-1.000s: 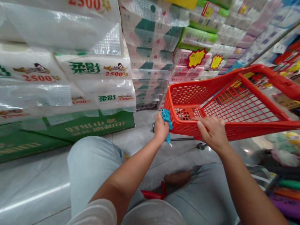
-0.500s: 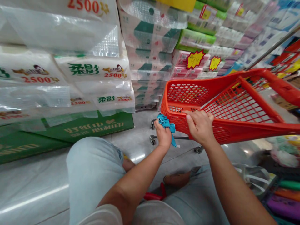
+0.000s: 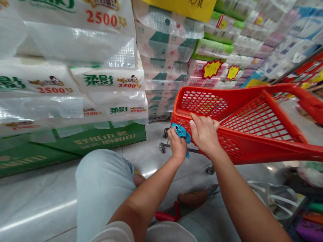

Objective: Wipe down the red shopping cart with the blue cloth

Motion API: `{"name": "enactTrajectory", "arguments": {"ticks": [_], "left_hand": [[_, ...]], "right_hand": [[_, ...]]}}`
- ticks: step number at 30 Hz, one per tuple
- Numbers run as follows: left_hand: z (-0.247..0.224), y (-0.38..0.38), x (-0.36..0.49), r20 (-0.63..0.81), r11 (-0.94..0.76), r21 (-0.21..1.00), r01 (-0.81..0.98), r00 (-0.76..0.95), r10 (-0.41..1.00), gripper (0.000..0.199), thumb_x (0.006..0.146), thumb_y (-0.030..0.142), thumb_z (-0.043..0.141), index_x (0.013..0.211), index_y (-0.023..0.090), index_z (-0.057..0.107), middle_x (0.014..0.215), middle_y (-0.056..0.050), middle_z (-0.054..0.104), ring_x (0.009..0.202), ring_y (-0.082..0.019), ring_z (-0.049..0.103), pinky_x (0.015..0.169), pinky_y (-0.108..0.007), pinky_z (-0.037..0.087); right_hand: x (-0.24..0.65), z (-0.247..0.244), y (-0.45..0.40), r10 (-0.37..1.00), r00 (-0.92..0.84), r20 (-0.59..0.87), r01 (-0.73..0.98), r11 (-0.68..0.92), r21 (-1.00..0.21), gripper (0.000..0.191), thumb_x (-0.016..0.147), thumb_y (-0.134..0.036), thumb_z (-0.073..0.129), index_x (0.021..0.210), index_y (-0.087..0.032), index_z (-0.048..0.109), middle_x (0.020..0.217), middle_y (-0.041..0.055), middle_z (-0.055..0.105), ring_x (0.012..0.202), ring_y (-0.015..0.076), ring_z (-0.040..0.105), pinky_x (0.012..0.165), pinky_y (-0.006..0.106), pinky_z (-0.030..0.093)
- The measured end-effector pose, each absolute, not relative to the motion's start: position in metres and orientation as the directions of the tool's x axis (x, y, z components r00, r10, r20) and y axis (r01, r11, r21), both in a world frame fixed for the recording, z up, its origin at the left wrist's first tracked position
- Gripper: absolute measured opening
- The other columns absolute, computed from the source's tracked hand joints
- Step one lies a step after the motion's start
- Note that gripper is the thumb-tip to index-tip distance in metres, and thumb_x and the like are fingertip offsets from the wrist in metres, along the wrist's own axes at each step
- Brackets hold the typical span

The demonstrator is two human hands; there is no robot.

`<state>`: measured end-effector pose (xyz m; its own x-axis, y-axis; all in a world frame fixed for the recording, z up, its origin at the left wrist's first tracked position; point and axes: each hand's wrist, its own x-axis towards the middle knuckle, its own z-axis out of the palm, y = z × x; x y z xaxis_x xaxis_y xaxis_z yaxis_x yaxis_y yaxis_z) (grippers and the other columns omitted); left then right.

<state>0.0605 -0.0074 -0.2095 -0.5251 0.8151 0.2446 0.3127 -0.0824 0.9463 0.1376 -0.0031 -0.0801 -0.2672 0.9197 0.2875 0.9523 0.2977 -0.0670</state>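
Observation:
A crumpled blue cloth (image 3: 183,131) is bunched in my left hand (image 3: 178,145), close against the near side of a red plastic shopping cart (image 3: 257,148). My right hand (image 3: 205,134) is closed over the cart's near top rim, toward its front end. Its fingers go over the edge, and their tips are partly hidden behind the rim. The cart's mesh basket is tilted in view, with its handle (image 3: 309,101) at the far right. Below the basket, caster wheels (image 3: 162,148) rest on the grey tiles.
Stacked tissue packs (image 3: 108,80) stand at the left on green cartons (image 3: 106,137). More packs (image 3: 212,50) with yellow price tags fill the back. My bent knees (image 3: 101,181) are in the foreground, and a red object (image 3: 168,215) lies between them. Coloured goods (image 3: 310,225) sit at lower right.
My right hand has shifted a little left along the cart's rim. The left hand with the cloth is slightly nearer to it. The view has tilted up slightly.

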Motion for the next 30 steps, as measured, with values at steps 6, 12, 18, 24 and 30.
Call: {"name": "enactTrajectory", "arguments": {"ticks": [6, 12, 18, 24, 30], "left_hand": [[-0.204, 0.009, 0.049, 0.279, -0.126, 0.949, 0.289, -0.584, 0.762, 0.048, 0.080, 0.013, 0.050, 0.127, 0.020, 0.042, 0.121, -0.012, 0.050, 0.119, -0.025, 0.052, 0.108, -0.041, 0.042], [-0.197, 0.025, 0.022, 0.271, -0.125, 0.953, 0.275, -0.596, 0.756, 0.046, 0.079, 0.010, 0.046, 0.124, 0.019, 0.045, 0.120, -0.013, 0.050, 0.121, -0.026, 0.051, 0.112, -0.044, 0.038], [-0.180, 0.020, 0.059, 0.365, -0.250, 0.919, 0.305, -0.417, 0.832, 0.057, 0.075, 0.008, 0.054, 0.129, 0.024, 0.046, 0.134, -0.010, 0.047, 0.131, -0.024, 0.047, 0.115, -0.039, 0.037], [-0.206, 0.035, 0.057, 0.139, -0.023, 0.976, 0.215, -0.538, 0.832, 0.052, 0.075, 0.000, 0.042, 0.123, 0.018, 0.047, 0.119, -0.014, 0.052, 0.125, -0.028, 0.052, 0.112, -0.050, 0.038], [-0.201, 0.027, 0.079, 0.190, -0.096, 0.971, 0.217, -0.468, 0.863, 0.060, 0.072, 0.003, 0.050, 0.128, 0.023, 0.047, 0.131, -0.010, 0.050, 0.132, -0.022, 0.047, 0.117, -0.037, 0.035]], "right_hand": [[0.126, -0.055, -0.003, 0.933, -0.321, 0.160, 0.940, 0.335, -0.065, 0.054, 0.103, -0.038, 0.028, 0.147, -0.012, 0.047, 0.135, 0.0166, 0.061, 0.119, 0.0294, 0.054, 0.096, 0.041, 0.035], [0.208, -0.018, -0.022, 0.996, -0.033, -0.077, 0.976, 0.048, 0.211, 0.057, 0.100, -0.057, 0.028, 0.118, -0.023, 0.071, 0.092, 0.0134, 0.075, 0.088, 0.0307, 0.069, 0.070, 0.036, 0.042], [0.224, -0.027, -0.042, 0.991, 0.101, 0.086, 0.892, -0.128, 0.434, 0.062, 0.100, -0.057, 0.024, 0.098, -0.021, 0.075, 0.071, 0.0134, 0.070, 0.062, 0.0273, 0.065, 0.056, 0.032, 0.030], [0.209, -0.042, -0.051, 0.927, -0.066, 0.370, 0.865, -0.132, 0.484, 0.062, 0.102, -0.048, 0.026, 0.076, -0.013, 0.071, 0.057, 0.0122, 0.062, 0.048, 0.0186, 0.055, 0.053, 0.030, 0.014], [0.206, -0.053, -0.053, 0.836, -0.140, 0.530, 0.846, -0.177, 0.503, 0.059, 0.102, -0.044, 0.030, 0.068, -0.013, 0.067, 0.056, 0.0132, 0.063, 0.048, 0.0174, 0.051, 0.056, 0.031, 0.013]]}}
